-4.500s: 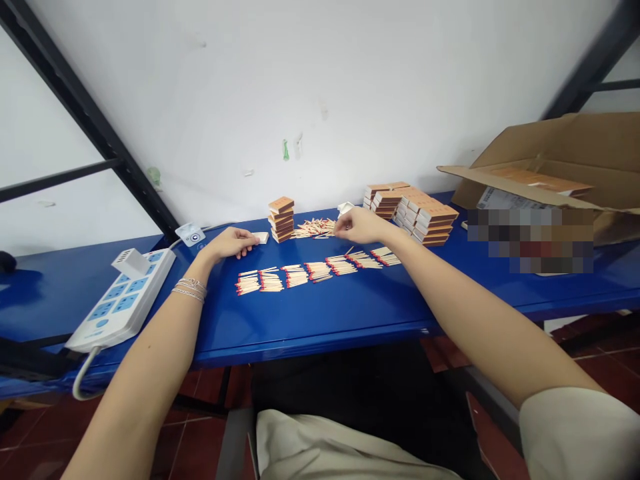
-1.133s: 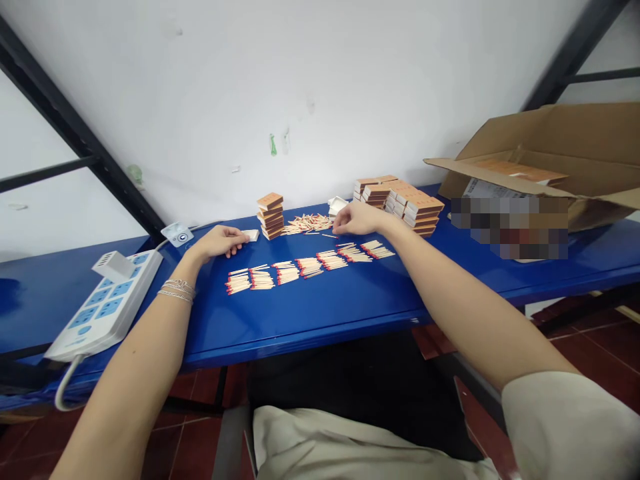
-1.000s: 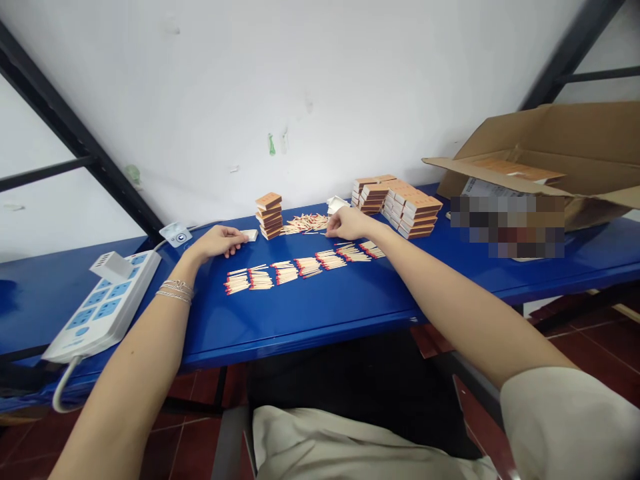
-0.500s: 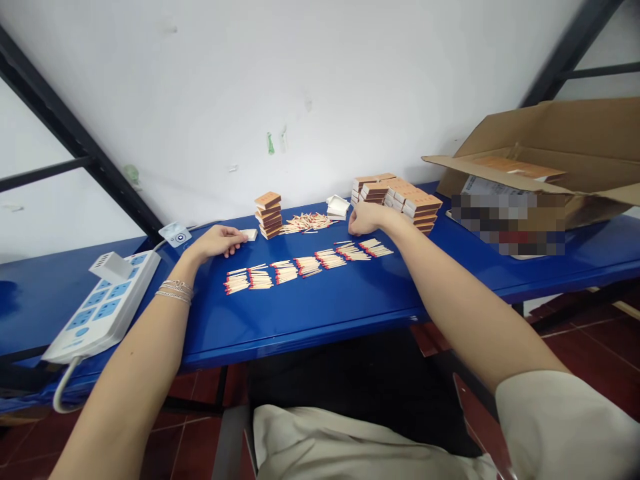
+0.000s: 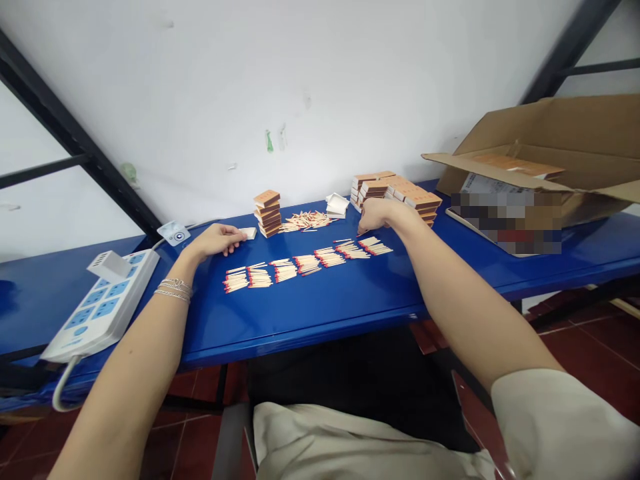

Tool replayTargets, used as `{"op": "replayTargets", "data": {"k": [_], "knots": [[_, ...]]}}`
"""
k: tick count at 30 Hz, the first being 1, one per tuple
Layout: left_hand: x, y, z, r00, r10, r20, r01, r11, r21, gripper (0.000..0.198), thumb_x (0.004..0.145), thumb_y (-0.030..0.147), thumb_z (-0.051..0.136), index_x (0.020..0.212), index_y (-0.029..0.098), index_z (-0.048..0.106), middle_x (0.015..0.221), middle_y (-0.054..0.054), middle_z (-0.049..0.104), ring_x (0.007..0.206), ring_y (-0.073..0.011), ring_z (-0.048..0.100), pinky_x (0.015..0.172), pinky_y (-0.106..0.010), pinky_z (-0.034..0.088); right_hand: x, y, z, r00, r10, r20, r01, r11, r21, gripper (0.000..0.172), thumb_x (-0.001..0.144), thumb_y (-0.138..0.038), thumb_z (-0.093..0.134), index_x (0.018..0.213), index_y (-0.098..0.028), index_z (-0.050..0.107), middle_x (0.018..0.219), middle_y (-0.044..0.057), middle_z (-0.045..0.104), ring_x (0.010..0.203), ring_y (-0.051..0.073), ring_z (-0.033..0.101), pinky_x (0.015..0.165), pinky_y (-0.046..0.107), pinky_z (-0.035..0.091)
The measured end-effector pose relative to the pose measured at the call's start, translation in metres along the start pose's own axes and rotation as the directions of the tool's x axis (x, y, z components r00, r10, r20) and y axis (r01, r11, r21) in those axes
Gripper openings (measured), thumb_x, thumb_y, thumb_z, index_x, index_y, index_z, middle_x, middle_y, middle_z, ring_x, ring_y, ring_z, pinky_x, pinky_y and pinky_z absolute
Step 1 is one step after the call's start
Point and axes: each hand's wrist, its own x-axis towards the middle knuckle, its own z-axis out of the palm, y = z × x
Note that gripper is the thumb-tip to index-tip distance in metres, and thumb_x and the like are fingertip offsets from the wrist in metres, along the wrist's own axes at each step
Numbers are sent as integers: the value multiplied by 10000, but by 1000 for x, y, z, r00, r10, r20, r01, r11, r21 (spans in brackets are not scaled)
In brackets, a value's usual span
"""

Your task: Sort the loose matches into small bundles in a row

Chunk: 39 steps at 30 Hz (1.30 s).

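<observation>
Small bundles of red-tipped matchsticks point(image 5: 306, 261) lie in a row across the blue table point(image 5: 320, 303). My right hand point(image 5: 376, 213) hovers over the right end of the row, fingers pinched on a single matchstick. My left hand point(image 5: 216, 240) rests on the table with fingers curled, touching a small white matchbox tray point(image 5: 249, 233). Behind the row lie a loose heap of matchsticks point(image 5: 306, 221) and a short stack of orange matchboxes point(image 5: 267, 213).
A larger block of stacked orange matchboxes point(image 5: 400, 195) and white trays point(image 5: 337, 205) stand at the back right. An open cardboard box point(image 5: 545, 167) fills the far right. A white power strip point(image 5: 103, 303) with a plug lies at the left. The wall is close behind.
My right hand moved from the loose heap rightward to the right end of the row, lifting slightly with a matchstick pinched. My left hand stayed put.
</observation>
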Motion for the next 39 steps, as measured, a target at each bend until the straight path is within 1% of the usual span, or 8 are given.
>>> {"op": "replayTargets", "data": {"k": [10, 13, 18, 25, 27, 32, 36, 39], "knots": [[0, 0, -1, 1000, -4, 1, 4, 1000, 10, 287, 675, 407, 779, 722, 145, 673, 541, 13, 550, 471, -84, 484, 406, -190, 374, -12, 1, -6, 991, -53, 121, 50, 998, 26, 532, 645, -471, 795, 986, -71, 719, 879, 139, 701, 743, 232, 644, 594, 314, 494], [0, 0, -1, 1000, -2, 0, 2, 1000, 10, 295, 665, 413, 786, 713, 145, 673, 537, 12, 549, 471, -86, 484, 404, -192, 373, -12, 0, -6, 992, -82, 93, 77, 996, 52, 452, 673, -442, 778, 952, -88, 739, 846, 126, 704, 742, 226, 643, 597, 303, 489], [1, -2, -1, 1000, 2, 1, -2, 1000, 6, 300, 654, 413, 793, 709, 144, 670, 538, 11, 547, 466, -84, 479, 403, -193, 372, 0, -9, 6, 954, -297, -36, 298, 934, 197, 243, 734, -317, 716, 915, -163, 763, 850, 58, 730, 796, 184, 655, 679, 253, 479], [0, 0, 0, 1000, 2, -1, -2, 1000, 16, 288, 674, 408, 775, 712, 143, 669, 547, 9, 552, 470, -86, 481, 405, -195, 372, -8, -15, 7, 901, -431, 47, 406, 877, 259, 169, 697, -200, 687, 842, -162, 766, 773, 28, 726, 716, 151, 633, 642, 227, 449], [-1, 1, 1, 1000, 2, -4, -2, 1000, 14, 284, 670, 404, 778, 707, 143, 672, 544, 9, 550, 467, -86, 480, 407, -198, 372, -6, -14, 8, 890, -457, -4, 436, 846, 307, 185, 699, -194, 678, 861, -156, 760, 752, 22, 715, 689, 137, 619, 628, 217, 441], [-2, 5, 4, 999, 5, -48, -5, 1000, 14, 262, 661, 378, 780, 667, 146, 660, 525, 4, 555, 434, -88, 465, 393, -212, 352, 10, -37, 25, 843, -439, -312, 529, 785, 322, 197, 738, -206, 659, 901, -134, 742, 808, 45, 720, 704, 125, 614, 647, 205, 433], [-1, 5, 5, 998, 4, -63, -3, 1000, 29, 234, 690, 357, 755, 680, 143, 660, 514, 8, 546, 423, -89, 456, 386, -214, 351, 15, -67, 35, 848, -414, -332, 495, 843, 212, 162, 756, -144, 615, 860, -140, 738, 849, 75, 735, 748, 155, 630, 664, 223, 431], [0, 2, 4, 998, 8, -61, -6, 1000, 27, 232, 689, 355, 757, 699, 141, 667, 537, 6, 558, 429, -88, 463, 384, -212, 356, 10, -76, 34, 865, -384, -323, 440, 890, 120, 173, 769, -125, 573, 853, -120, 724, 875, 122, 734, 764, 194, 643, 649, 248, 428]]}}
